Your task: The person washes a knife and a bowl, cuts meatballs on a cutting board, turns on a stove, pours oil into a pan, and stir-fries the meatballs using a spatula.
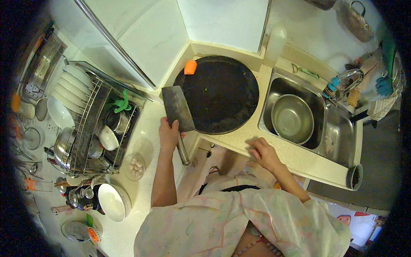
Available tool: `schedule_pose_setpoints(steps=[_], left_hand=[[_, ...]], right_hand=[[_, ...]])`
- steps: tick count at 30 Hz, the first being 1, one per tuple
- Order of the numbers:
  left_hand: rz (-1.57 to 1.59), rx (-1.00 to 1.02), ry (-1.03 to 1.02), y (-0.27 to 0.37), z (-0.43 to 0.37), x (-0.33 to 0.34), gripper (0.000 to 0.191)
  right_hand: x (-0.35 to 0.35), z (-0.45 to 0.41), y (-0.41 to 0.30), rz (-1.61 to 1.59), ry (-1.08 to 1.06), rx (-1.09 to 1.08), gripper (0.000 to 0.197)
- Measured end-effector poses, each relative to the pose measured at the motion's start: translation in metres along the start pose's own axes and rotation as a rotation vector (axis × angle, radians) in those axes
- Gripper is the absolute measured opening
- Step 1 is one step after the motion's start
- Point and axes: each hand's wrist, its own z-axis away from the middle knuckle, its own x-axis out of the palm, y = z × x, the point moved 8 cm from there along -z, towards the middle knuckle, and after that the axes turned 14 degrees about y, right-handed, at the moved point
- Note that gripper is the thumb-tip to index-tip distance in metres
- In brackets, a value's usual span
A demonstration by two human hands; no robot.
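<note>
My left hand grips a metal cleaver near the base of its broad blade, and the handle hangs down past my fingers. The blade overlaps the left edge of a round dark cutting board in the counter corner. A piece of carrot sits at the board's far left rim. A tiny green scrap lies mid-board. My right hand hovers by the counter's front edge, fingers loosely bent and apart, holding nothing.
Right of the board, a steel sink contains a metal bowl beneath a faucet. On the left are a dish rack with plates, a glass bowl of pale round pieces, and a white bowl. A dark cup stands at the counter's right end.
</note>
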Motion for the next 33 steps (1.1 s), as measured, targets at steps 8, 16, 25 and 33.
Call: schedule_pose_setpoints(steps=[8,16,25,33], left_hand=[[-0.087,-0.075,-0.134,0.005,-0.021,0.011,0.026],[0.041,-0.089,-0.349,0.016,-0.033,0.063,0.024],[-0.033,-0.065,-0.516,0.068,-0.021,0.201,0.026],[0.004,-0.037,-0.838,0.101,0.088,0.331,0.024]], right_hand=[[-0.005,-0.005,0.000,-0.003,0.001,-0.006,0.031],[-0.036,0.013,0.019,-0.002,0.122,0.018,0.028],[-0.079,0.043,0.066,-0.004,0.252,0.114,0.029],[-0.138,0.059,0.134,-0.025,0.383,0.198,0.024]])
